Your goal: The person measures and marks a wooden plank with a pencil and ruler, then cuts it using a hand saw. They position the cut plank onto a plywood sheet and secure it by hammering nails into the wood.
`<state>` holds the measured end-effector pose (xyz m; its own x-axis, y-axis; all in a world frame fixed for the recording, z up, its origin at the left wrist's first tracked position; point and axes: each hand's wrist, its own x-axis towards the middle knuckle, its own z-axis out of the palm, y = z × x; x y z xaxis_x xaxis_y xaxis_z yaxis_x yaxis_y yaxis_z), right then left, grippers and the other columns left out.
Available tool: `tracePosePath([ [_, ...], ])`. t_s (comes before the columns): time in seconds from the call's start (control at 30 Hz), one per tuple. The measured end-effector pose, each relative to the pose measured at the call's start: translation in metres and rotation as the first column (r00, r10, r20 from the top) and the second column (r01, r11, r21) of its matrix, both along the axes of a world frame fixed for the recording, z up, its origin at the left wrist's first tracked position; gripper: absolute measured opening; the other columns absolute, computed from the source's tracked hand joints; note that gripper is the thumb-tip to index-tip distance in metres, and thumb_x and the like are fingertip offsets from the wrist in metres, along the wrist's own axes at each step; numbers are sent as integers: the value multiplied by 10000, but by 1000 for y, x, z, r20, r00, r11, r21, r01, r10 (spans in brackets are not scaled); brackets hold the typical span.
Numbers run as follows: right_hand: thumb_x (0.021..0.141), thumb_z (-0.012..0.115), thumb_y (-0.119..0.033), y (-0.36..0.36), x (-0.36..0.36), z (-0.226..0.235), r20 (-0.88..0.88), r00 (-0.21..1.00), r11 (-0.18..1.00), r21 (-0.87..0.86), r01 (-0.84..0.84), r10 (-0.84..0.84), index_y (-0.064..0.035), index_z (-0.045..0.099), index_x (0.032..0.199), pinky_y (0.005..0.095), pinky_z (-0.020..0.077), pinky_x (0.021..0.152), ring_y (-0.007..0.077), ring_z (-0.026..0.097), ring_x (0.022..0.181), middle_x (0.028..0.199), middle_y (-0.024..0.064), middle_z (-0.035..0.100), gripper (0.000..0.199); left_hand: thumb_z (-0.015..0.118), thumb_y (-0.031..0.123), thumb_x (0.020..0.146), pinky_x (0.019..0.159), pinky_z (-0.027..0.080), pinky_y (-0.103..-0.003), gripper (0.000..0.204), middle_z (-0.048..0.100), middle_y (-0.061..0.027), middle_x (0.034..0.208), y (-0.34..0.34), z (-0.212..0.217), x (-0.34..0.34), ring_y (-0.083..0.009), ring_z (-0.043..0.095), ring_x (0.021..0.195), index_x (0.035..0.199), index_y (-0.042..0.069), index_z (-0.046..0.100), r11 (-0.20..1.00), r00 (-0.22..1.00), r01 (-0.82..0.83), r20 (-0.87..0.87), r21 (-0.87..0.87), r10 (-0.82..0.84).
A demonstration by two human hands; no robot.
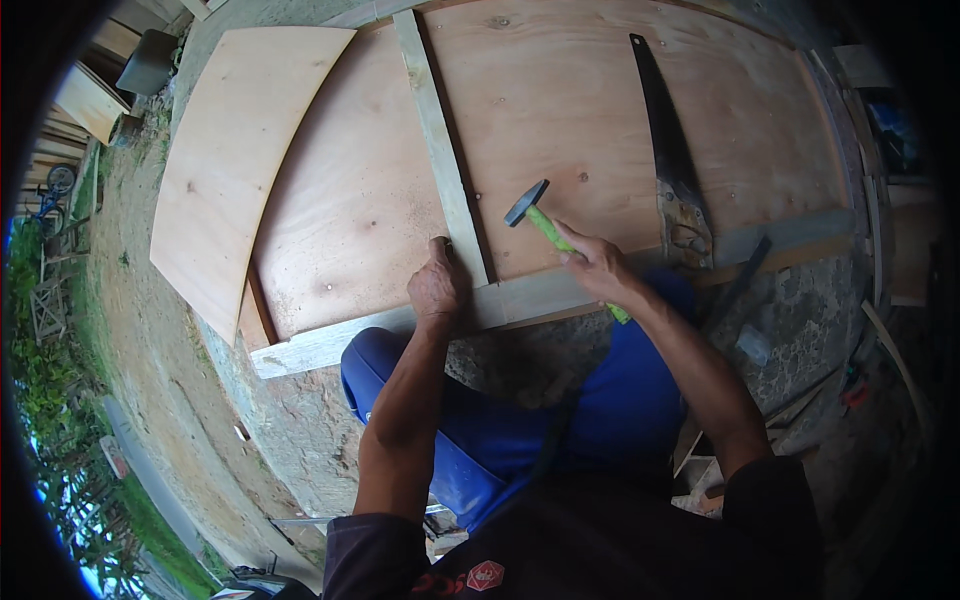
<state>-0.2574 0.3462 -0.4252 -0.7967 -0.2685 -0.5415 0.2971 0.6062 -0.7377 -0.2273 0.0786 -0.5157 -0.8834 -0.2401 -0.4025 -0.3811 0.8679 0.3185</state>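
On rough grey ground (300,430) — a plywood panel (560,110), handsaw (668,150) atop — grass (150,505) leftward.

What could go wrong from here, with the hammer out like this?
A stray blow from the hammer in the right hand might hit the left hand, which is close beside the wooden strip. The saw lies on the same panel, so knocks might shift it.
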Motion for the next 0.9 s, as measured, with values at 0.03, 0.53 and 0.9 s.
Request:
tracePosePath([
  [0.03,964,541,-125,-4,-6,8,63,987,987,71,146,-150,-219,374,1538,330,502,545,129,543,538,676,85,563,604,418,275,998,764,495,-537,245,702,-260,866,1,3,1,-451,685,847,1216,186,487,1000,1000,8,4,-4,-8],
  [0.53,887,551,-30,68,51,65,-92,773,727,425,-540,628,25,458,1186,540,511,697,418,668,797,843,255,642,318,420,224,974,789,499,-547,244,694,-281,881,5,28,-6,-453,685,873,1187,132,494,994,998,-58,13,95,57],
  [0.9,931,504,-152,65,55,120,-49,487,369,719,-589,872,-51,454,1460,431,517,596,286,653,659,811,156,653,541,427,213,974,764,506,-544,208,695,-274,847,3,26,-6,-441,691,835,1140,112,501,992,996,-81,-34,101,84],
])
